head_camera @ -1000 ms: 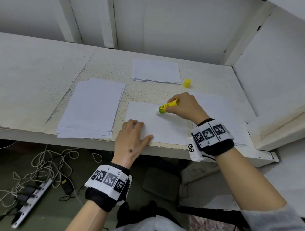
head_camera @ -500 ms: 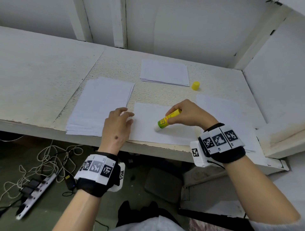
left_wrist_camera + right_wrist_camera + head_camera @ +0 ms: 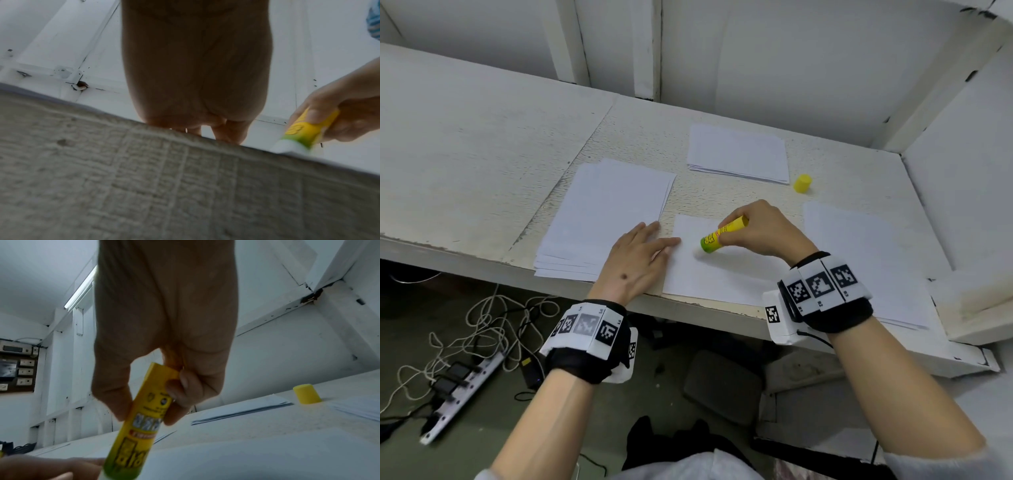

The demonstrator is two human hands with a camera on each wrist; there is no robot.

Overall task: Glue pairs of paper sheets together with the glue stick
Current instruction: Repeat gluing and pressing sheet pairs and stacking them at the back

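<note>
A white counter point(image 3: 482, 164) is seen across the middle of the head view, its rough front edge filling the lower half of the left wrist view. On it, left of centre, a large stack of paper sheets point(image 3: 609, 209) is laid; a smaller stack point(image 3: 738, 154) lies toward the upper centre, and another pile point(image 3: 859, 253) is at the right. A single sheet point(image 3: 719, 274) lies at the counter's front edge in the centre. The left hand point(image 3: 637, 263) is laid flat with straight fingers across this sheet's left edge and the large stack's near corner. The right hand point(image 3: 756, 229) is closed round a yellow and green glue stick point(image 3: 722, 233), whose white tip is pressed on the sheet, tilted toward the left hand. Only in the right wrist view point(image 3: 164, 321) are the thumb and fingers seen pinching the stick's point(image 3: 141, 423) upper barrel. A yellow cap point(image 3: 802, 183) stands right of the smaller stack, apart from the stick. On the floor at lower left of the head view, a power strip point(image 3: 462, 390) with tangled cables is visible.
</note>
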